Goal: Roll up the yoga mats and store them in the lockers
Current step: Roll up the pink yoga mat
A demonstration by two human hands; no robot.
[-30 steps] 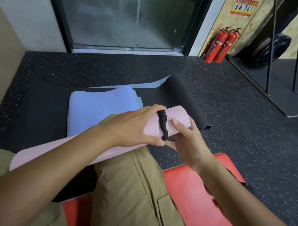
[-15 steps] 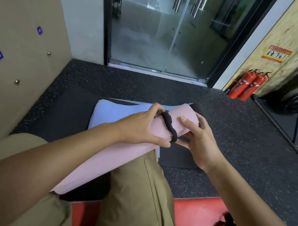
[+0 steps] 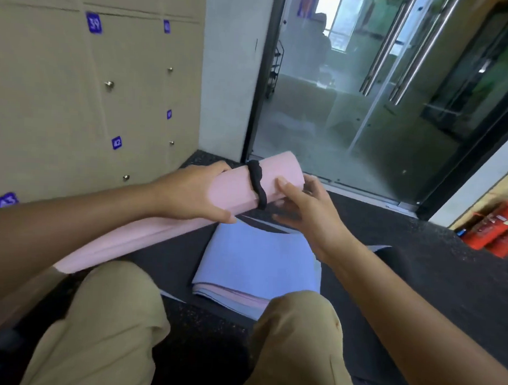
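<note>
A: Rolled pink mat [image 3: 229,191] is held off the floor, slanting from the person's lap up toward the glass door [image 3: 352,109]. Left hand [image 3: 194,195] is wrapped over the roll, thumb underneath, just short of the black strap [image 3: 257,186].

B: Reason for that grip?

A: Judged: it keeps the roll from springing loose while the strap is settled. The strap circles the mat near its far end.

B: Right hand?

A: Right hand [image 3: 307,212] cups the far end past the strap, fingers loosely curved, thumb laid on the pink surface. It looks like a light hold rather than a squeeze; how the hidden fingers underneath lie cannot be told.

B: Other mats?

A: A folded blue mat [image 3: 258,259] lies on the dark floor [image 3: 418,272] between the knees, pink layers showing at its near edge. Not yet rolled.

B: Lockers?

A: Numbered lockers [image 3: 76,97] stand at the left, doors closed, near the roll. Judged: strap is about done; stowing comes next, and a door must be opened first.
</note>
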